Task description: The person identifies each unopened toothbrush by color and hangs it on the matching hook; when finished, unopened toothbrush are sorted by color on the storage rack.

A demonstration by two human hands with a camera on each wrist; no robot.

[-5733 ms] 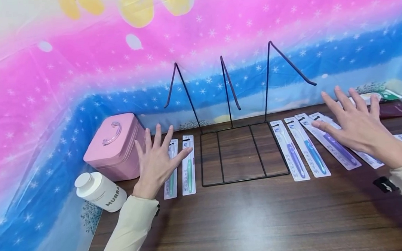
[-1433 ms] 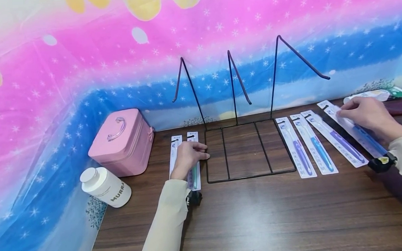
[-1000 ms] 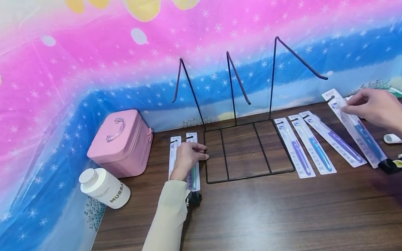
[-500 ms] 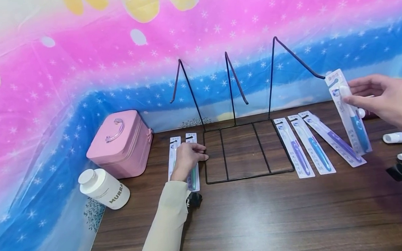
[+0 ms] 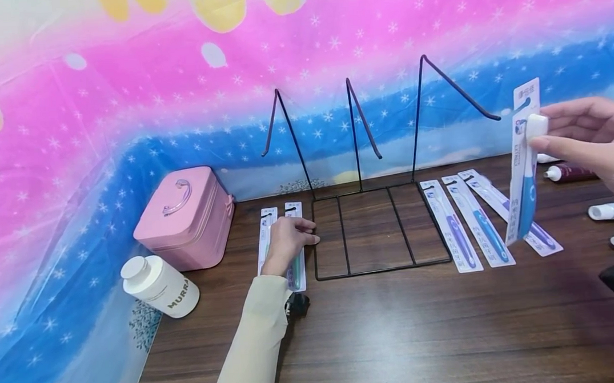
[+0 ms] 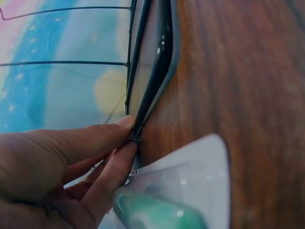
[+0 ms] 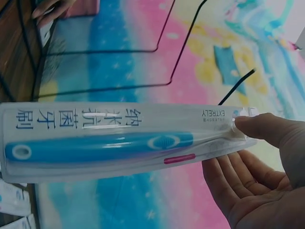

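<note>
My right hand (image 5: 593,139) holds a packaged blue toothbrush (image 5: 527,202) upright, thumb and fingers pinching it near the brush head. It is off the table, close to the right hook tip of a black wire display rack (image 5: 382,270). In the right wrist view the toothbrush (image 7: 95,148) lies sideways across the frame, its handle pointing left. My left hand (image 5: 285,244) pinches the left side bar of the rack's base; the left wrist view shows thumb and finger on the wire (image 6: 159,62). Beneath that hand lies a packaged green toothbrush (image 5: 297,275), partly hidden, with another package (image 5: 264,233) beside it.
Right of the rack lie a purple toothbrush (image 5: 459,245), a blue one (image 5: 486,238) and another purple one (image 5: 544,239), all packaged. Several tubes, including a dark red one (image 5: 574,173), lie at the right edge. A pink case (image 5: 182,217) and white bottle (image 5: 159,286) stand left.
Both hands were spread open at first. The left then took hold of the rack's side bar. The right picked up the rightmost blue toothbrush, lifted it and turned it upright.
</note>
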